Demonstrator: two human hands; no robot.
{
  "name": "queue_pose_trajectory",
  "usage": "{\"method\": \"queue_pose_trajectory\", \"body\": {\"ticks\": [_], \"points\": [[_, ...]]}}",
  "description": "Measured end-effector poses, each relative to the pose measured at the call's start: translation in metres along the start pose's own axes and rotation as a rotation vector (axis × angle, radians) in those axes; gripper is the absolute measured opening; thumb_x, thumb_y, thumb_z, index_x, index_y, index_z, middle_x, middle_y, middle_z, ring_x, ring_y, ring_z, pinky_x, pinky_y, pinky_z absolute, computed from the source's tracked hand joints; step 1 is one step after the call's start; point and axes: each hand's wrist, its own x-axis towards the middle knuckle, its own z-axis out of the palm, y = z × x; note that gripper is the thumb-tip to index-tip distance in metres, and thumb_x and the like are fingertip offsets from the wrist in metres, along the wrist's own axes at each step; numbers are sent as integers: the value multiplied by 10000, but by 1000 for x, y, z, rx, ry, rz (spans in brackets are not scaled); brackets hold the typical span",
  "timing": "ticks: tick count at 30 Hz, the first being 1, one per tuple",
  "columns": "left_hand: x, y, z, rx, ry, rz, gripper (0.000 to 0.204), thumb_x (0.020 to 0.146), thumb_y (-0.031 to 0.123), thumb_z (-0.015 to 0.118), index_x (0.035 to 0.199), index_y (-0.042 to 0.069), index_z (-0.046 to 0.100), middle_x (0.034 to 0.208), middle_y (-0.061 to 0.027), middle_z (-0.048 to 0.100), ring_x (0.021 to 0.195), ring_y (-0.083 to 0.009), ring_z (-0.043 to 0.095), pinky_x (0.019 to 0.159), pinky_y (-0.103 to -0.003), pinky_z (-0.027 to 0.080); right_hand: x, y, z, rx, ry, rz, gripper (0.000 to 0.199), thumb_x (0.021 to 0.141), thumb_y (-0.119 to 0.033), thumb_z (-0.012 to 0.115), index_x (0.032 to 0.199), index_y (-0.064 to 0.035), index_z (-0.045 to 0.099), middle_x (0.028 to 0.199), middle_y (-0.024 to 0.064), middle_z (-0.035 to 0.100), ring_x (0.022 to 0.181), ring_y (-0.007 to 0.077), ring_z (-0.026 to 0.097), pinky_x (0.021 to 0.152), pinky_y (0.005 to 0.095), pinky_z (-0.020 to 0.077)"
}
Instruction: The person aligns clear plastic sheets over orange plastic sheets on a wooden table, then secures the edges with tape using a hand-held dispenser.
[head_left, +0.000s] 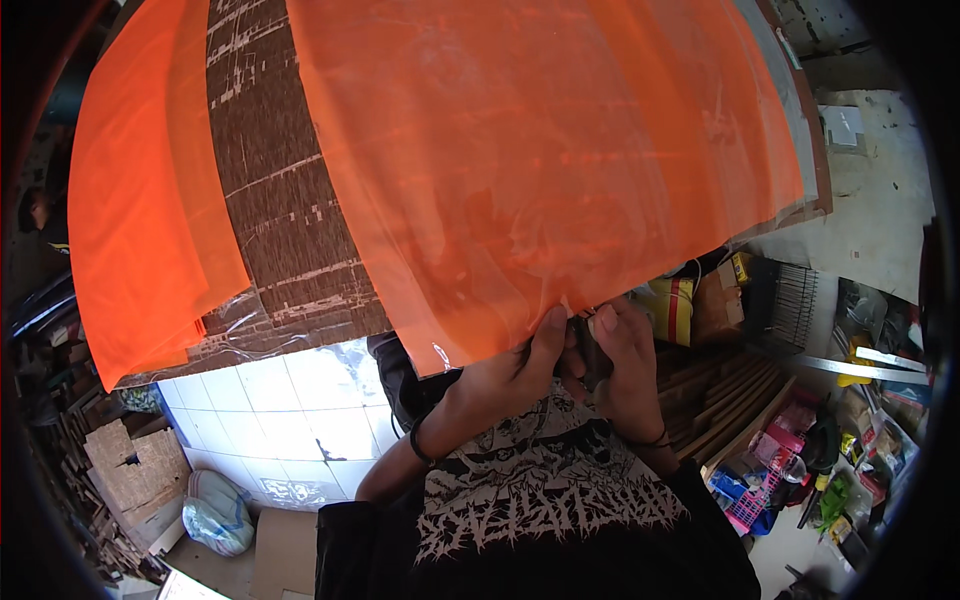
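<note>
A large orange plastic sheet [520, 150], thin and see-through, lies over a brown worktable and hangs slightly past its near edge. My left hand [530, 358] is closed at that edge, thumb and fingers pinching the sheet, which puckers there. Close beside it, my right hand [627, 358] is also closed, its thumb near the edge. Something dark shows between the two hands, mostly hidden by the fingers; its kind cannot be made out. A second orange sheet [125, 220] lies on the left, apart from the first.
Between the sheets shows the worn brown tabletop [285, 190]. White floor tiles [280, 400] lie below its near edge. At right are stacked wooden strips [725, 400], a yellow-and-red bag [668, 308] and a pink basket [770, 470]; at lower left, a tied plastic bag [217, 513] and wood scraps.
</note>
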Motion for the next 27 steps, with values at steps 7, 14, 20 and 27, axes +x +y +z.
{"method": "queue_pose_trajectory", "body": {"ticks": [7,14,20,27], "points": [[2,4,2,-30,2,6,170,1014,105,442,1024,-37,535,723,-52,584,590,-91,620,486,-239,529,3,0,2,-5,3,-24,337,981,-278,534,1144,16,555,826,55,575,585,111,539,440,241,474],[4,3,2,14,-17,25,151,1012,88,430,1006,-21,535,622,-27,581,512,-102,609,469,-226,504,4,4,-1,-19,6,-26,311,982,-257,538,1125,19,558,811,61,585,561,119,547,445,246,473],[2,5,1,9,-25,-14,133,1007,79,435,1002,-4,539,621,-19,577,513,-93,594,474,-223,476,4,3,-2,-43,-28,-55,290,982,-227,538,1126,25,555,819,77,609,557,126,563,461,241,473],[1,7,0,46,-43,-40,141,1002,83,451,921,21,548,608,5,555,538,-72,574,478,-221,440,3,-1,4,-38,-8,-92,301,985,-215,533,1155,33,547,845,88,627,578,133,583,485,251,489]]}}
